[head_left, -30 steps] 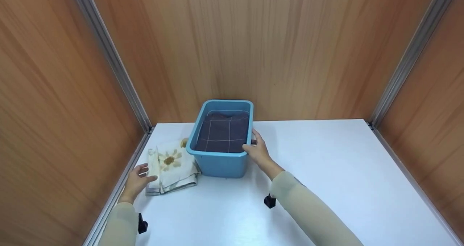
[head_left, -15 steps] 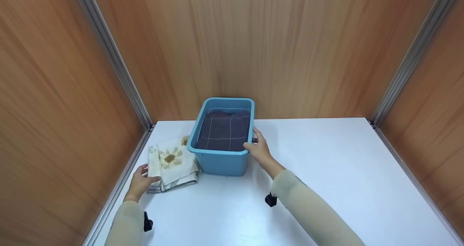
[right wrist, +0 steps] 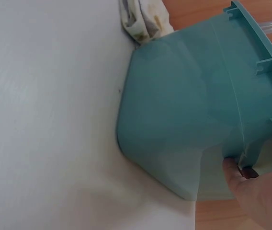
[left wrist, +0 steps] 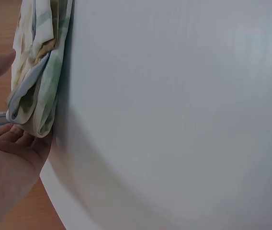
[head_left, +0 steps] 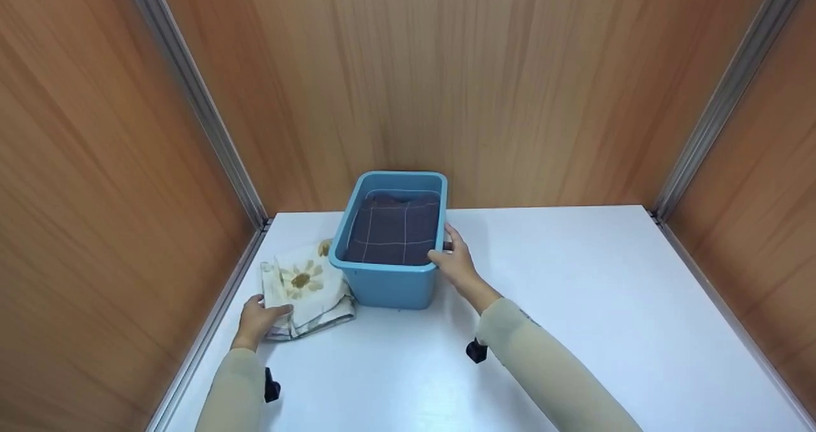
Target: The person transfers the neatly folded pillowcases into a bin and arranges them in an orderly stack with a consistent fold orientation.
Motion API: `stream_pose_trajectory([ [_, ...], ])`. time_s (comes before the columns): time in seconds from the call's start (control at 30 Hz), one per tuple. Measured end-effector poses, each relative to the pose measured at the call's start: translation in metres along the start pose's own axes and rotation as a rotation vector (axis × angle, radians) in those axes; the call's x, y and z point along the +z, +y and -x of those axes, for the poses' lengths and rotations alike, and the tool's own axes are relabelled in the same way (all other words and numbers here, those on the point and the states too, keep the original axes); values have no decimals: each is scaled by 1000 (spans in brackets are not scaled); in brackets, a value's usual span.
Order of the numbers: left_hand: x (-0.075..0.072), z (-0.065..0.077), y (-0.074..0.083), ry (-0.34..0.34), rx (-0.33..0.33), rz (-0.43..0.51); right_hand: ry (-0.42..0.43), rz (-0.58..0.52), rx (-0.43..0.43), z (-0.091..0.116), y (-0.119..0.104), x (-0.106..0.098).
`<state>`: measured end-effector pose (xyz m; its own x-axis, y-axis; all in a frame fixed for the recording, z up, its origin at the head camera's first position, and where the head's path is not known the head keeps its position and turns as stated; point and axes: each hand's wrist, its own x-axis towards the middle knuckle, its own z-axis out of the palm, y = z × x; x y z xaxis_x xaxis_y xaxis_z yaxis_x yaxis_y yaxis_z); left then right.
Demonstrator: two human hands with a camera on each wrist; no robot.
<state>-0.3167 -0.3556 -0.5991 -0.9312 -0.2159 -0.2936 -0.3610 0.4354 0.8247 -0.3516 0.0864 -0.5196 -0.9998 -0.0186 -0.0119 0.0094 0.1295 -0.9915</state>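
Note:
A blue plastic bin (head_left: 393, 288) stands near the back wall with a dark checked folded cloth (head_left: 395, 231) inside. My right hand (head_left: 458, 271) grips the bin's right side, its thumb at the front right corner of the rim. In the right wrist view, fingers of the right hand (right wrist: 258, 189) meet the bin's wall (right wrist: 179, 105). Left of the bin lies a folded white cloth (head_left: 312, 295) with flower prints. My left hand (head_left: 258, 320) holds its front left corner, thumb over the top, fingers at the folded edge (left wrist: 40, 96). Their tips are partly hidden.
A white table (head_left: 574, 304) carries everything. Wood-grain panels (head_left: 484, 88) enclose it at the back and both sides, with metal profiles (head_left: 204, 113) in the corners. The floral cloth's right part lies against the bin, partly hidden behind it.
My left hand has moved right onto the floral cloth's corner, and the cloth's front edge has shifted slightly right. The right hand and bin stay about where they were.

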Motion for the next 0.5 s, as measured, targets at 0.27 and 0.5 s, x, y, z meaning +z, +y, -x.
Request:
stream_pose_trajectory([
  [0.27, 12, -7, 4, 61, 54, 31, 2, 0, -2, -1, 1, -1],
  [0.5, 20, -7, 8, 61, 63, 60, -3, 3, 12, 1, -1, -1],
])
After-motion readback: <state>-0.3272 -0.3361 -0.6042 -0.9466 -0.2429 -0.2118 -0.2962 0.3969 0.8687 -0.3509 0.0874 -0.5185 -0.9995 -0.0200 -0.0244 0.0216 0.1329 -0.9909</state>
